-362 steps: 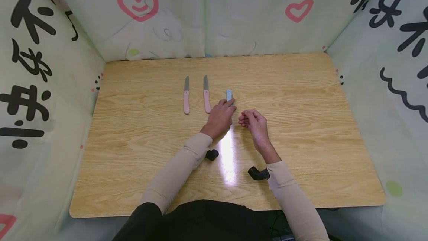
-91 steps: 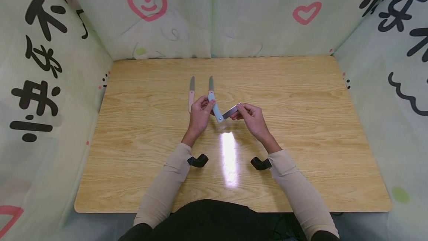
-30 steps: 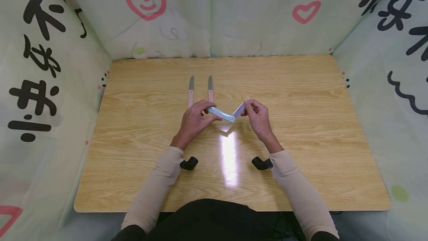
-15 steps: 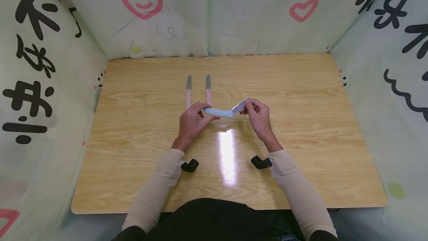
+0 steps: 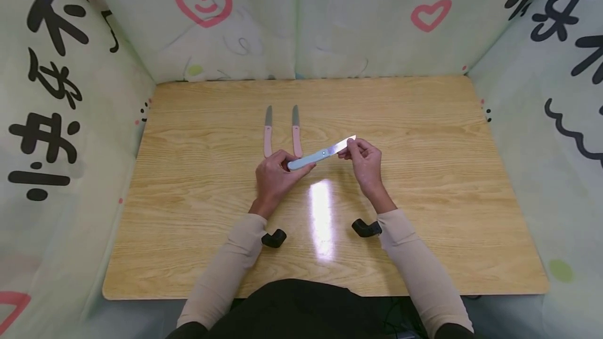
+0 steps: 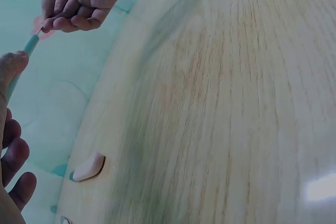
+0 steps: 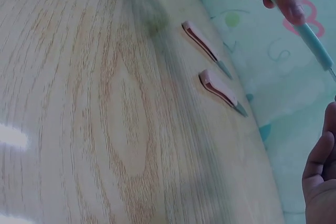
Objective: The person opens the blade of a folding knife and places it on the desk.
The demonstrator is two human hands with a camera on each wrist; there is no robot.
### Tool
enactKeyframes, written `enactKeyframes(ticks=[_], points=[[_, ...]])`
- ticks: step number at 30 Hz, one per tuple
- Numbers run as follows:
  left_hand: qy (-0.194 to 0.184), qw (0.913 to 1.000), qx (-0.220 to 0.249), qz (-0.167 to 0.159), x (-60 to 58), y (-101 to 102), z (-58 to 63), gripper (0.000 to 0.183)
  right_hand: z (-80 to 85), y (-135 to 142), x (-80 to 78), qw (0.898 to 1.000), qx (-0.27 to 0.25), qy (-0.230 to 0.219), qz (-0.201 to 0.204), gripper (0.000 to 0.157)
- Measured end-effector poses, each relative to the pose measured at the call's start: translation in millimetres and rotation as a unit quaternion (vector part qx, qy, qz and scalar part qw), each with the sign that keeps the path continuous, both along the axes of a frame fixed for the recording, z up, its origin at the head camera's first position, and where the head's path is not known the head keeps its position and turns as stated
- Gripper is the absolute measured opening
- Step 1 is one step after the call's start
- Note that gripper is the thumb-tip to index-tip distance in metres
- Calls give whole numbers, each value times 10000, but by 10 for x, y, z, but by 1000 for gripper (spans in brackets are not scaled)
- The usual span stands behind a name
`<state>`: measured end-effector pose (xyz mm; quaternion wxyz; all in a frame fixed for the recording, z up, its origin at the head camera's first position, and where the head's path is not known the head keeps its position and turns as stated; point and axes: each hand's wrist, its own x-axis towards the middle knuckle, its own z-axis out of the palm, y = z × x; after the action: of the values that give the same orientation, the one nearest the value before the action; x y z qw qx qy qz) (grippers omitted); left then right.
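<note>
A folding knife with a light blue handle is held above the table, its blade swung out nearly in line with the handle. My left hand grips the handle's end between thumb and fingers. With thumb and fingertips my right hand pinches the blade near its tip. In the right wrist view the pale green-blue handle shows edge-on with the left thumb on it. Two pink-handled folding knives, the left one and the right one, lie unfolded on the table beyond my left hand, blades pointing away.
The wooden table is enclosed by pale fabric walls at the back and sides. A bright light reflection lies on its middle. Black wrist cameras, left and right, jut inward from the sleeves.
Earlier the blue knife lay on the table; then both hands held it half-folded. Its blade has since swung outward until almost straight with the handle. The two pink knives stay in place.
</note>
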<state>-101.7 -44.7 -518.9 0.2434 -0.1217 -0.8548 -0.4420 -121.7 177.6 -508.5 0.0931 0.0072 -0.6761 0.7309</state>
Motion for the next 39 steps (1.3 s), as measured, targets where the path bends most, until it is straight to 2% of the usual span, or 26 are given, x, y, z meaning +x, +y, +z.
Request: enactKeyframes(ticks=[3,5,8,11,13,15,17,20,22,25,28,32,39], points=[[-39,10000,-51,21,17,18,-7,39,8,-8,-1,10000,-19,-23,-50,35],[-81,9999,-104,-86,31,23,-16,38,21,-8,-2,9999,6,-91,-72,33],[-266,9976,-253,-582,57,21,-31,34,51,0,-8,9997,169,-198,30,29],[-564,9891,-602,-1220,81,28,-39,28,82,9,-18,9984,423,-308,195,27],[-662,9833,-844,-1470,93,41,-41,27,102,6,-17,9975,465,-466,262,27],[-682,9816,-963,-1499,98,64,-45,26,107,-4,-8,9967,395,-623,328,30],[-668,9837,-948,-1372,101,85,-51,25,101,-26,10,9958,267,-716,509,37],[-652,9883,-663,-1205,99,116,-57,22,74,-67,51,9918,84,-735,1039,47],[-687,9901,-417,-1150,93,131,-55,21,77,-95,79,9871,-93,-814,1378,46],[-739,9904,26,-1167,81,157,-31,19,100,-122,103,9812,-309,-992,1625,39],[-813,9878,456,-1245,76,188,-13,16,109,-141,109,9768,-239,-1107,1817,36],[-948,9799,974,-1459,80,240,-2,15,87,-154,123,9697,-105,-1155,2148,36],[-1450,9574,1899,-1620,64,307,-6,12,80,-157,147,9634,-641,-1164,2328,36]])
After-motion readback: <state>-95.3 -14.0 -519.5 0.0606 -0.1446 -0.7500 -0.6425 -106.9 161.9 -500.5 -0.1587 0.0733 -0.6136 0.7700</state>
